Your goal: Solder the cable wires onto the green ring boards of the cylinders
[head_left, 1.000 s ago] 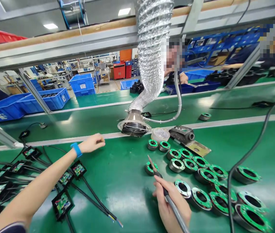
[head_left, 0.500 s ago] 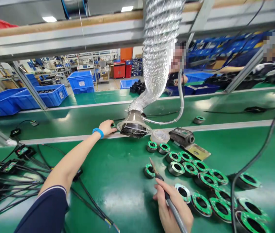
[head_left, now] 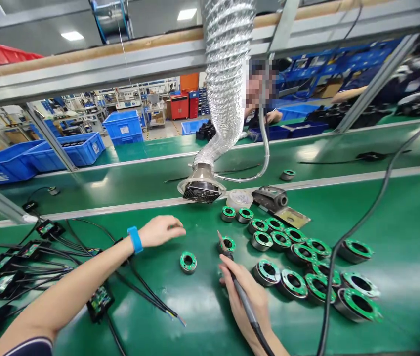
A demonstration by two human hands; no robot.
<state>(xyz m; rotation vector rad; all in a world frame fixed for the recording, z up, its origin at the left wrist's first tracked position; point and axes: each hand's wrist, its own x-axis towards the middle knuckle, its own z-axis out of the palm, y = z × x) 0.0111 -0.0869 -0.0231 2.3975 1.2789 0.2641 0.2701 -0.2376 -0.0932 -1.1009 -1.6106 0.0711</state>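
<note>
My left hand (head_left: pixel 161 230), with a blue wristband (head_left: pixel 135 240), hovers over the green bench, fingers apart and holding nothing. Just in front of it lies one ring-shaped part (head_left: pixel 189 270) with a green circuit board on top. My right hand (head_left: pixel 259 302) is closed around a soldering iron (head_left: pixel 246 304). The iron's tip points up and away, overlapping a second ring part (head_left: pixel 232 245); whether they touch I cannot tell. Several more such rings (head_left: pixel 293 285) are grouped to the right.
A fume duct (head_left: pixel 227 99) hangs above, ending in a fan guard (head_left: pixel 202 193). Beside it sit a tape roll (head_left: pixel 239 199) and a dark metal holder (head_left: pixel 271 198). Black boxes with cables (head_left: pixel 101 299) spread on the left. A black cable (head_left: pixel 358 220) crosses the right. Another person stands across the bench.
My left hand has come back from the far rail and let go of a ring part, which now lies on the bench. My right hand still grips the soldering iron. The view has shifted slightly.
</note>
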